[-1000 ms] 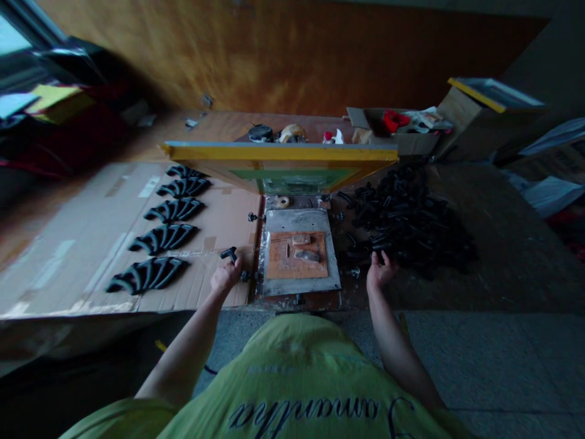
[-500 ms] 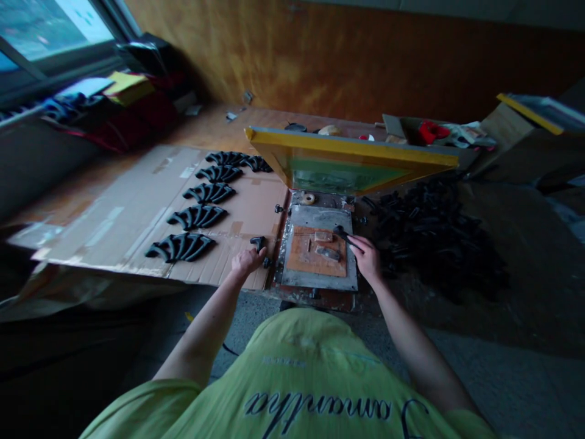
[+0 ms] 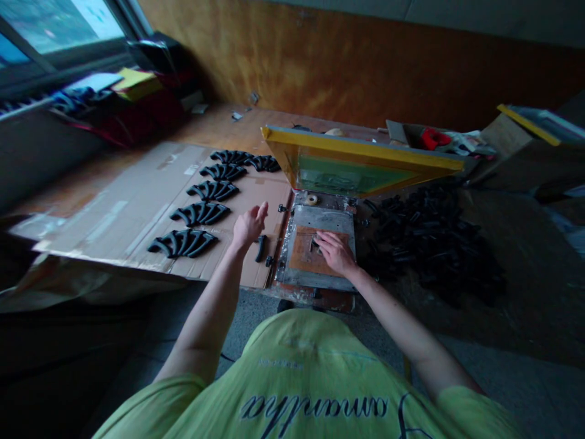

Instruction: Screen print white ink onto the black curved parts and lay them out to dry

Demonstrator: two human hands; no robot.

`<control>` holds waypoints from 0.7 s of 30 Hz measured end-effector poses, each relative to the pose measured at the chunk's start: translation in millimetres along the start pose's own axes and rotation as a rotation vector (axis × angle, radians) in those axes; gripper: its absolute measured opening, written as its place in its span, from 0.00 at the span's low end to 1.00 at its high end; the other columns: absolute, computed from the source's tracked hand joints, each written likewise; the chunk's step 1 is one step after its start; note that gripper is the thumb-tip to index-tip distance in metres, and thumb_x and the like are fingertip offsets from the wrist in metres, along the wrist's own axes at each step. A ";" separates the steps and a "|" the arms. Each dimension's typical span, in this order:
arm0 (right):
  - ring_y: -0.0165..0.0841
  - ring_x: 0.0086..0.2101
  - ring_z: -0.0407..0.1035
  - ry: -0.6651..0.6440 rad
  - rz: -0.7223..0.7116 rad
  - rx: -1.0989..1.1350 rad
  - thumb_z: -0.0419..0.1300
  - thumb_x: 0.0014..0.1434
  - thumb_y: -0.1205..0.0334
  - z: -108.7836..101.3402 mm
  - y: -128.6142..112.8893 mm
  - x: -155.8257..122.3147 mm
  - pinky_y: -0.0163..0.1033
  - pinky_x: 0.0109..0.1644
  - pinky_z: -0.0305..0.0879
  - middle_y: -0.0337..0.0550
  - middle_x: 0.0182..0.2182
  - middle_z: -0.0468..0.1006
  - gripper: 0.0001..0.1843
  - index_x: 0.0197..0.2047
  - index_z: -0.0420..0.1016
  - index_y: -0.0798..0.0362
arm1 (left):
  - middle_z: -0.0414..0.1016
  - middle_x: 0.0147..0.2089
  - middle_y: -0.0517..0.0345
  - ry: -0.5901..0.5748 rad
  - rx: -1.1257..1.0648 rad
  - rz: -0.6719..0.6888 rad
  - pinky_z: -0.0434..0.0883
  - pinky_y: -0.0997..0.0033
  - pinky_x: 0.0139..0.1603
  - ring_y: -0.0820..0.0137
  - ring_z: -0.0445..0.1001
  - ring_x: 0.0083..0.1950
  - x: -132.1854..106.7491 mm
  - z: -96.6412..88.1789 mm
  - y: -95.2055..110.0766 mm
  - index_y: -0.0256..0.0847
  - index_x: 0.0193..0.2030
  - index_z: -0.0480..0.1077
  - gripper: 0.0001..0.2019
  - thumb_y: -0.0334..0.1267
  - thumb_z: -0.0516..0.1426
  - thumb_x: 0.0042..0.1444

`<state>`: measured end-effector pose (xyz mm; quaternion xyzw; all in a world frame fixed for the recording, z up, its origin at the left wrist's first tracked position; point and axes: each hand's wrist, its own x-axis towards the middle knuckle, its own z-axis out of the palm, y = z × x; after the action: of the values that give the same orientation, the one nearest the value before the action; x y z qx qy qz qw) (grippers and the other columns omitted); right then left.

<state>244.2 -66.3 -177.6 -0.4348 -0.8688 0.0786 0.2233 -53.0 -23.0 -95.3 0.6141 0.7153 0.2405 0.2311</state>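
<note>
Right hand (image 3: 337, 251) moved over board (image 3: 303, 262); shirt (image 3: 315, 366) reads "amantha".

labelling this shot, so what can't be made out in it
Head view: what lies under the right hand on the brown board; the hand hides most of it.
Head view: the lower part of the beige item; the raised frame blocks it.
Head view: most single pieces in the black pile; shadow and overlap merge them.

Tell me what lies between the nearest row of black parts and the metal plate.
In the head view, one black part lies on the cardboard, and a black knob beside the plate. The left grip hovers above the cardboard.
</note>
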 end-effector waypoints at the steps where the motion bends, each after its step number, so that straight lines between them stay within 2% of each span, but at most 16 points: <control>1: 0.41 0.63 0.60 -0.042 -0.035 -0.015 0.54 0.66 0.65 3.7 -2.5 3.6 0.55 0.66 0.59 0.46 0.64 0.68 0.22 0.62 0.72 0.49 | 0.73 0.23 0.55 0.061 -0.182 0.077 0.69 0.70 0.35 0.71 0.72 0.25 5.8 -6.6 22.1 0.35 0.45 0.74 0.35 0.62 0.38 0.66; 3: 0.44 0.66 0.55 -0.136 -0.092 -0.062 0.56 0.66 0.61 13.2 -6.0 7.2 0.57 0.68 0.54 0.47 0.67 0.63 0.23 0.64 0.69 0.50 | 0.70 0.22 0.60 0.148 -0.499 0.207 0.68 0.74 0.30 0.75 0.69 0.21 14.3 -18.4 64.6 0.35 0.50 0.71 0.34 0.62 0.37 0.66; 5: 0.46 0.67 0.53 -0.201 -0.113 -0.106 0.58 0.65 0.57 22.6 -8.5 6.2 0.61 0.69 0.50 0.48 0.67 0.62 0.24 0.63 0.69 0.49 | 0.70 0.23 0.60 0.161 -0.699 0.276 0.67 0.77 0.28 0.78 0.68 0.20 18.4 -27.7 98.6 0.34 0.51 0.68 0.35 0.61 0.34 0.67; 7: 0.48 0.67 0.52 -0.221 -0.100 -0.132 0.59 0.65 0.55 29.3 -11.1 2.9 0.64 0.69 0.47 0.47 0.68 0.61 0.24 0.63 0.70 0.46 | 0.70 0.23 0.59 0.146 -0.792 0.285 0.66 0.78 0.27 0.79 0.68 0.20 18.8 -33.4 119.2 0.32 0.46 0.69 0.36 0.60 0.32 0.67; 9: 0.47 0.67 0.53 -0.212 -0.068 -0.131 0.60 0.64 0.53 31.2 -13.6 -0.4 0.65 0.69 0.46 0.48 0.68 0.61 0.26 0.64 0.68 0.45 | 0.69 0.21 0.59 0.147 -0.819 0.285 0.65 0.79 0.26 0.79 0.67 0.19 16.7 -35.1 125.5 0.30 0.41 0.70 0.38 0.59 0.30 0.67; 11: 0.46 0.66 0.55 -0.190 -0.034 -0.109 0.61 0.63 0.53 26.3 -12.1 -4.0 0.65 0.69 0.46 0.49 0.66 0.64 0.26 0.64 0.68 0.46 | 0.67 0.19 0.60 0.163 -0.814 0.299 0.65 0.80 0.24 0.80 0.65 0.18 12.0 -33.8 120.0 0.31 0.40 0.71 0.37 0.60 0.32 0.68; 13: 0.44 0.65 0.59 -0.142 -0.001 -0.076 0.63 0.62 0.56 12.4 -1.3 -9.8 0.63 0.69 0.48 0.49 0.62 0.71 0.24 0.61 0.71 0.48 | 0.68 0.20 0.59 0.169 -0.806 0.304 0.65 0.80 0.23 0.78 0.66 0.19 3.1 -30.9 106.4 0.32 0.42 0.73 0.37 0.60 0.34 0.67; 15: 0.37 0.60 0.66 -0.005 0.123 -0.058 0.62 0.62 0.58 -10.8 21.0 -17.9 0.54 0.68 0.54 0.50 0.54 0.78 0.17 0.53 0.77 0.54 | 0.70 0.22 0.57 0.125 -0.806 0.260 0.65 0.78 0.22 0.76 0.68 0.21 -11.1 -26.1 87.4 0.33 0.43 0.75 0.36 0.62 0.37 0.66; 17: 0.30 0.51 0.72 0.162 0.308 -0.067 0.56 0.65 0.62 -39.3 50.2 -23.7 0.44 0.62 0.62 0.50 0.45 0.82 0.13 0.45 0.79 0.60 | 0.72 0.24 0.56 0.010 -0.805 0.162 0.64 0.78 0.20 0.76 0.68 0.22 -28.6 -16.5 64.4 0.34 0.43 0.76 0.34 0.63 0.42 0.64; 18: 0.29 0.46 0.74 0.236 0.400 -0.076 0.53 0.66 0.64 -53.2 64.1 -23.4 0.41 0.57 0.66 0.49 0.42 0.83 0.14 0.40 0.79 0.58 | 0.73 0.25 0.57 -0.061 -0.800 0.106 0.62 0.78 0.20 0.76 0.67 0.21 -37.5 -9.1 52.0 0.34 0.44 0.76 0.33 0.63 0.45 0.63; 19: 0.30 0.43 0.75 0.293 0.473 -0.074 0.51 0.66 0.65 -65.4 75.4 -20.0 0.41 0.53 0.70 0.50 0.40 0.83 0.16 0.44 0.79 0.62 | 0.72 0.25 0.58 -0.128 -0.790 0.051 0.60 0.78 0.19 0.77 0.66 0.21 -45.6 0.3 39.3 0.34 0.46 0.76 0.31 0.63 0.49 0.61; 21: 0.35 0.40 0.76 0.349 0.513 -0.033 0.53 0.65 0.65 -81.6 86.0 -2.6 0.44 0.49 0.72 0.51 0.42 0.82 0.16 0.50 0.78 0.60 | 0.73 0.26 0.59 -0.215 -0.757 -0.046 0.59 0.79 0.19 0.76 0.66 0.22 -58.3 23.7 14.6 0.35 0.56 0.73 0.31 0.59 0.56 0.57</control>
<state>344.8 -20.7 -134.4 -0.6503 -0.6805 0.0427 0.3349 -18.9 -77.3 -102.5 0.4908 0.5615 0.4164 0.5201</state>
